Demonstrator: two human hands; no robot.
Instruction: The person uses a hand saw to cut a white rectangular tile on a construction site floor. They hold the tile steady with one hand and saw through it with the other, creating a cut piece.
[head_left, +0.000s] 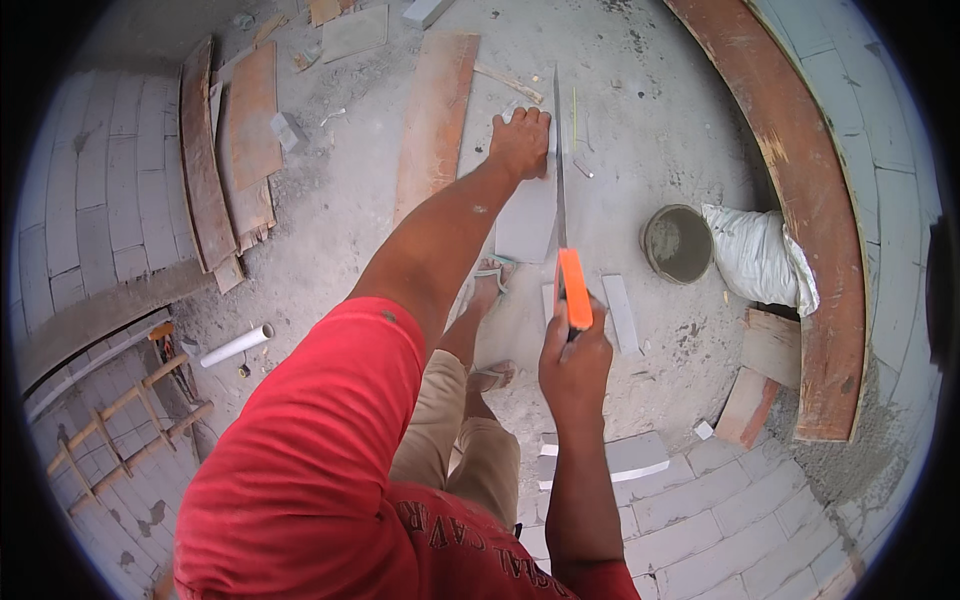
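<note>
My right hand [577,365] is closed round the orange and black handle of a handsaw [572,285]. Its long thin blade points away from me, seen nearly edge-on, along the right side of a pale grey block [524,228]. Whether the teeth are in the block cannot be made out. My left hand [521,146] bears down on the far part of this block, fingers bent over it, close to the blade. Two narrow pale offcuts, one a loose strip [620,313], lie beside my right hand.
A round bucket [677,244] and a white sack [760,258] stand to the right, by a long brown board [815,200]. A reddish board [436,120] lies left of the block. My sandalled feet [492,376] are just below. At left are a white pipe [237,344] and a wooden ladder [125,455].
</note>
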